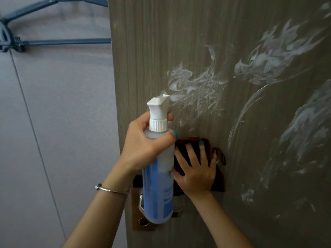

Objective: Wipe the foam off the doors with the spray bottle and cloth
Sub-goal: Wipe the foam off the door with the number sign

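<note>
The left hand [143, 145] is wrapped tight around the neck of a translucent plastic spray bottle with a blue label and white ribbed collar [159, 176], a finger over the white trigger head, whose nozzle points toward two o'clock at the nearest smear. At four o'clock from it, the right hand [196, 169] lies flat with fingers spread, pressing a dark brown soft cloth [219, 179] against the grey-brown, vertically grained door [143, 51]. White foam [195, 88], feathery and streaked thin, sits just beyond the nozzle; thicker, creamier patches lie further out toward two and three o'clock, with fine arcs curving between them. To do this step well, I would wet the nearest patch lightly, then sweep the cloth up from below in overlapping strokes, folding to a clean face as it loads. Behind the bottle, at six o'clock, a metal handle on a brassy plate [141, 224] is partly hidden.
</note>
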{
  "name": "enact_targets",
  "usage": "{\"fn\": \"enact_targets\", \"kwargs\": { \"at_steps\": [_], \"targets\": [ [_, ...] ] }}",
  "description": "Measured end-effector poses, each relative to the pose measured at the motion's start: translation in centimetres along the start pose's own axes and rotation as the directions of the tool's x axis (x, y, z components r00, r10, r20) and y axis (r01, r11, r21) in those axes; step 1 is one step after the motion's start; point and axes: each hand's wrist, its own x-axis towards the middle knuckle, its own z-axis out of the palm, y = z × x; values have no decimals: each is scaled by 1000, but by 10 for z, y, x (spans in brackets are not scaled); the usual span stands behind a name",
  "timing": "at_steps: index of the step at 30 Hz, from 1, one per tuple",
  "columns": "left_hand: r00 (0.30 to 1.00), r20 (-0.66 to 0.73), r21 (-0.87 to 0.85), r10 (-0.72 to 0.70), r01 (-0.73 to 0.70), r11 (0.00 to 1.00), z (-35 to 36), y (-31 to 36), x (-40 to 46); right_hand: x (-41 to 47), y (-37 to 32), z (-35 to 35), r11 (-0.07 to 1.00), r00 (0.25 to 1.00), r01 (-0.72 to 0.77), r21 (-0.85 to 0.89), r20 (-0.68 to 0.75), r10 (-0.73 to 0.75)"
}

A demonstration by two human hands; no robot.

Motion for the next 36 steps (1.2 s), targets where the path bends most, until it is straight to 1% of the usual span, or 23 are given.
{"fn": "enact_targets", "kwargs": {
  "at_steps": [4,11,16,18,21,24,26,30,36],
  "targets": [
    [1000,-3,-49,12,-12,999,5,9,11,0,-1,0,1000,1000,-15,11,2,15],
    [992,125,-11,-7,8,1000,22,25,36,1,-3,-3,999,999,-33,20,32,33],
    [992,120,-12,-30,32,999,38,34,46,16,-7,-11,995,994,-75,71,-77,80],
    [993,113,-18,-44,46,999,34,33,43,12,-5,-10,997,997,-62,44,-47,64],
    [996,79,-32,-42,45,998,11,28,29,1,-2,-5,1000,999,-25,-5,46,26],
    [999,39,-24,-28,29,999,-21,22,12,7,-3,0,999,998,16,-42,66,-13],
    [999,28,-25,-37,38,999,-39,18,6,31,-7,3,998,999,5,-55,51,-3],
    [999,-10,-2,-33,33,999,-60,17,3,107,-11,3,997,998,-52,-48,15,53],
    [999,-24,2,-32,32,999,-73,21,7,227,8,-5,1000,999,18,-23,-39,-19]
  ]
}}
